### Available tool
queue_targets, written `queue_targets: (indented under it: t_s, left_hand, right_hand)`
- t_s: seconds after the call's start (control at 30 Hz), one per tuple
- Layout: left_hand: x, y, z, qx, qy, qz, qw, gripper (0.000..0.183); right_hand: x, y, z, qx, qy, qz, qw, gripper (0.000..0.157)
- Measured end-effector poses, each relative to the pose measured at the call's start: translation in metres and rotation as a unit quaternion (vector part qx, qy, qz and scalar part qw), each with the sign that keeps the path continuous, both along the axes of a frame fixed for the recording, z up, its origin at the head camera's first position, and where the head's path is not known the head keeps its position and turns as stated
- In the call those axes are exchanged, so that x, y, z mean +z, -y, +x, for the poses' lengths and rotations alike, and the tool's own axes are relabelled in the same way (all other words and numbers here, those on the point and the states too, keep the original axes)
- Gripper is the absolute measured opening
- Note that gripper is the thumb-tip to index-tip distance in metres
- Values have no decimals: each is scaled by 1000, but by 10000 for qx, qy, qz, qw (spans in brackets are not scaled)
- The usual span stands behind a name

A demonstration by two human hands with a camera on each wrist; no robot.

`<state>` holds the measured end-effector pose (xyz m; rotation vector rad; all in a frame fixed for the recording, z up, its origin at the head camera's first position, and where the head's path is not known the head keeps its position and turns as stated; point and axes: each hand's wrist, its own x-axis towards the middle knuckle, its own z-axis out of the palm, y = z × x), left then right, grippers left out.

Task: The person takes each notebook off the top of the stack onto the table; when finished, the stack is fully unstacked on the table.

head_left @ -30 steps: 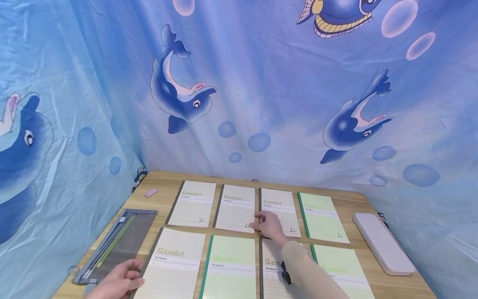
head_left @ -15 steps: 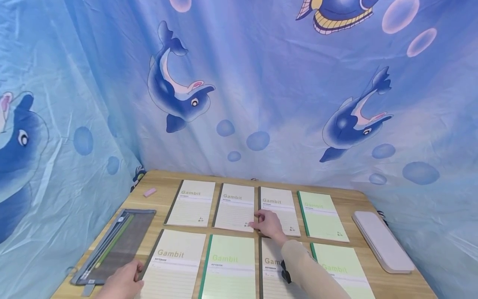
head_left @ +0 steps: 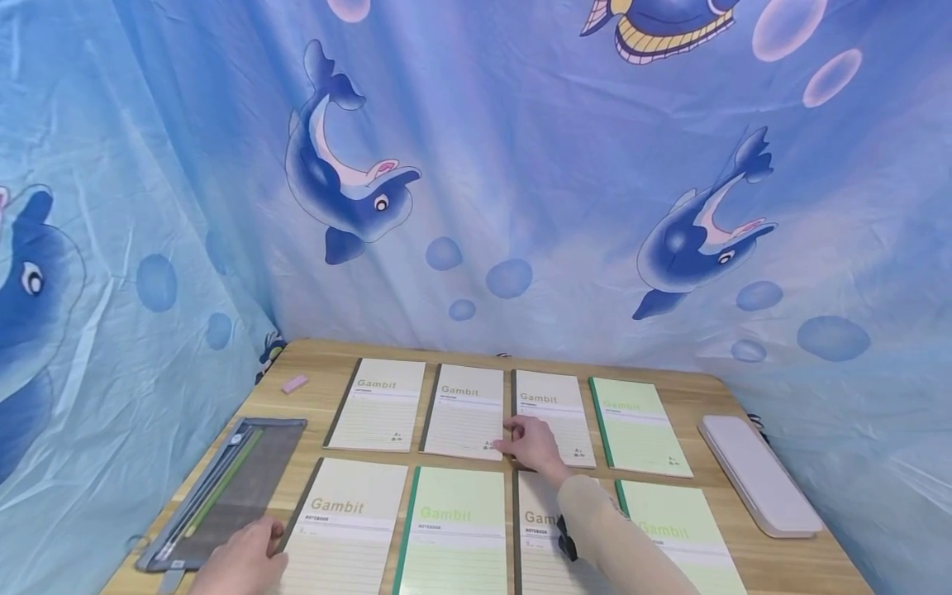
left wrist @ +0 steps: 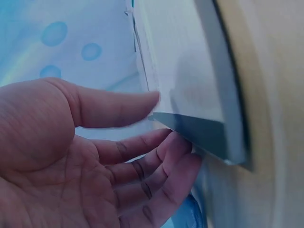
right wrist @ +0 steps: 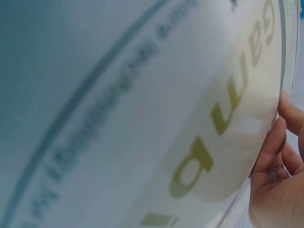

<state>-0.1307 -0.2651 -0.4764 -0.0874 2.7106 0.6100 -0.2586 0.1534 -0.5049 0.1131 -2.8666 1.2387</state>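
Note:
My left hand (head_left: 241, 562) rests at the dark-spined left edge of the cream notebook (head_left: 345, 516) at the front left. In the left wrist view its fingertips lie right at the notebook's dark corner (left wrist: 202, 135), while the thumb is held straight above. Farther back, my right hand (head_left: 534, 442) is down between two cream notebooks. Its thumb meets the lower right corner of the second back-row notebook (head_left: 464, 409), and its fingers lie at the spine side of the third (head_left: 550, 397). The right forearm covers part of another cream notebook (head_left: 539, 512) in front.
Green notebooks lie at the back right (head_left: 640, 426), the front middle (head_left: 454, 525) and the front right (head_left: 684, 529). A grey mesh zip pouch (head_left: 256, 487) with pencils is on the left, a pink eraser (head_left: 294, 383) behind it. On the right is a white pencil case (head_left: 759, 475).
My left hand has shifted slightly, and its fingers, spread before, now sit closer together at the notebook's edge. My right hand stays in place. The whole head view has drifted slightly.

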Motion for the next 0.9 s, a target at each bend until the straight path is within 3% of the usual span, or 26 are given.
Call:
queue_targets:
  t_s: [0.2, 0.5, 0.9]
  left_hand:
    - [9, -2, -1, -79, -367, 53, 9993, 34]
    - [25, -14, -14, 6, -885, -176, 9959, 40]
    - [54, -53, -40, -500, -1637, 111, 9852, 44]
  right_hand:
    - [0, 1, 1, 33, 42, -67, 10000, 45]
    - [3, 5, 0, 32, 60, -199, 9998, 45]
    - [2, 0, 2, -301, 607, -820, 9943, 43]
